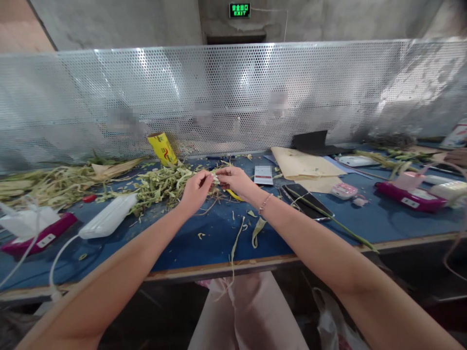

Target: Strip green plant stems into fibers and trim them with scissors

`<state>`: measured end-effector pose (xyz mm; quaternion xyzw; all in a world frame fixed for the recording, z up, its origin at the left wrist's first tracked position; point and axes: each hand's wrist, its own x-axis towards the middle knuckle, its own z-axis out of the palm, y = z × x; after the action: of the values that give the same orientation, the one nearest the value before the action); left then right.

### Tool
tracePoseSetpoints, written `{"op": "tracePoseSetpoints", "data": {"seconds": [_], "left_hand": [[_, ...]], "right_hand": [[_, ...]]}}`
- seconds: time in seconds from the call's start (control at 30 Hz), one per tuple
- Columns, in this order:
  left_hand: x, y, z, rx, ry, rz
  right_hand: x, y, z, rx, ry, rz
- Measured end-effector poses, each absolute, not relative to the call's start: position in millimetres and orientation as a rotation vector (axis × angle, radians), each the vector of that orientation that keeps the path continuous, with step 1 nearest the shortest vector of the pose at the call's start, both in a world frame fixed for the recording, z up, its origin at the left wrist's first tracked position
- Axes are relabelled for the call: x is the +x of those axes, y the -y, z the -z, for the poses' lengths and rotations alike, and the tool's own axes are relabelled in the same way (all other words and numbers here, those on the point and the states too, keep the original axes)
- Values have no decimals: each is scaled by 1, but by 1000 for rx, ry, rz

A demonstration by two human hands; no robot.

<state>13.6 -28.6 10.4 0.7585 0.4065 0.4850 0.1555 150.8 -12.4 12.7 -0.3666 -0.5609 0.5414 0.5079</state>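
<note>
My left hand (196,188) and my right hand (237,182) meet over the blue table, fingertips pinched together. Between them is a small whitish-green plant piece (216,179), partly hidden by the fingers; its exact kind cannot be made out. A heap of wilted pale green leaves (160,187) lies just left of my left hand. Under my right hand, part of a yellow curved object (233,195) shows. Loose leaf strips (258,232) are scattered nearer the table's front edge.
A power bank-like white block (108,217) with a cable lies left. Behind the leaves leans a yellow can-shaped tube (163,148). Rightward are a white card (263,175), a black phone (308,201), brown paper (304,165) and a purple tissue pack (408,197). A perforated metal screen (226,78) bounds the back.
</note>
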Motion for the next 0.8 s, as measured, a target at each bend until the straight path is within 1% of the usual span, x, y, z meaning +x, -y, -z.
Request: {"op": "tracePoseSetpoints", "data": {"seconds": [0.1,0.3,0.43,0.57,0.8], "left_hand": [[13,29,-10,2197,-1171,-1407],[13,26,-12,2041,-1170,-1422],[13,19,-7,1818,-1016,-1444],[15,18,-5,1614,-914,-1422],[18,19,-7,1503,-907,-1382]], "right_hand": [[152,12,-12,-867,1392,-1310],[153,4,-4,-803,1636,-880],[151,5,-2,-736,1656,-789],[149,10,-4,-724,1569,-918],[149,15,-8,-686,1258,-1359]]}}
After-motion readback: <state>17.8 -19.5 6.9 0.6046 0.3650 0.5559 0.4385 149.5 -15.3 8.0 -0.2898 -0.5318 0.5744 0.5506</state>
